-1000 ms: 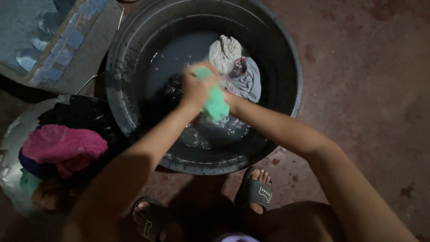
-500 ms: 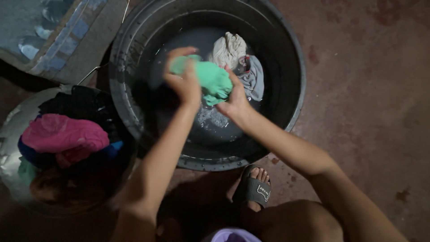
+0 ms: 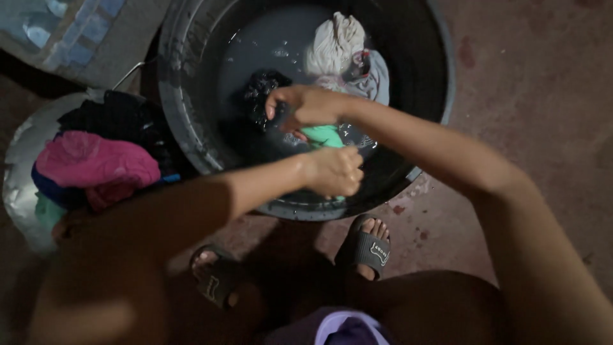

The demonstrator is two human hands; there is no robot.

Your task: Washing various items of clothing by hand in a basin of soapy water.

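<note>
Green cloth (image 3: 322, 135) at frame centre, over the tub (image 3: 185, 128) water | your left hand (image 3: 335, 171) and right hand (image 3: 306, 107) clenched on it | risk: hard wringing splashes past the low near rim onto your sandals (image 3: 367, 248)

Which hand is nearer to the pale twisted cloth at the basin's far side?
Right. The right hand grips the green cloth just below the pale twisted cloth; the left hand is lower, near the basin's near rim.

Both arms bare, no sleeves showing; left hand (image 3: 333, 170) and right hand (image 3: 306, 107) without rings or gloves; dark slide sandals (image 3: 367, 248) with a broad strap on each foot; purple garment (image 3: 341, 327) at the lap.
</note>
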